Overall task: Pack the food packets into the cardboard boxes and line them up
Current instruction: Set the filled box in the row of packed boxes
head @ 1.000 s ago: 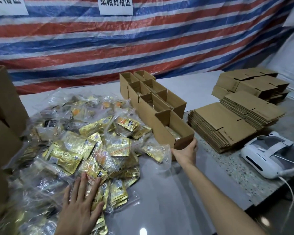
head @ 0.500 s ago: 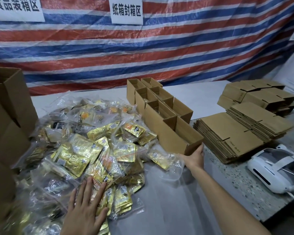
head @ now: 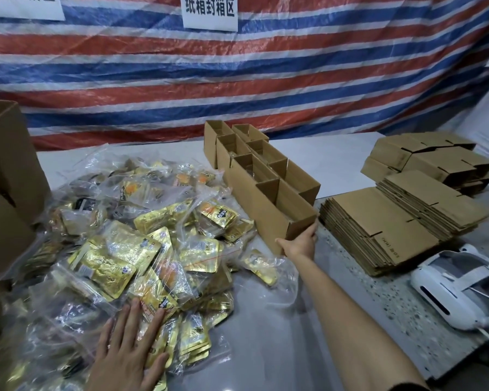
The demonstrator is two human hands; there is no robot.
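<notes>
**Right hand on the nearest box, left hand flat on the packets**

The nearest open brown cardboard box (head: 283, 218) ends a double row of open cardboard boxes (head: 246, 153) that runs from mid-bench towards the far edge. The right hand (head: 299, 245) grips its near end wall, with the thumb at the left corner and the fingers (head: 311, 232) curled up the right corner.

Against the row's left side lies a broad heap of gold foil food packets in clear plastic bags (head: 141, 249), covering the left half of the grey bench (head: 266, 334). One bagged packet lies just beside the gripped box's near left corner. The left hand (head: 127, 354) rests palm-down on the heap's near edge, fingers straight and slightly spread.

Just right of the gripped box sits a stack of flattened cardboard blanks (head: 393, 230). Farther right, folded closed boxes (head: 435, 159) are piled. A white strapped device with a cable (head: 458, 294) lies at the near right. Tall brown cartons (head: 9, 170) stand at the left edge. Behind the bench hangs a red, white and blue striped tarpaulin (head: 266, 80) bearing white paper signs (head: 209, 9).
</notes>
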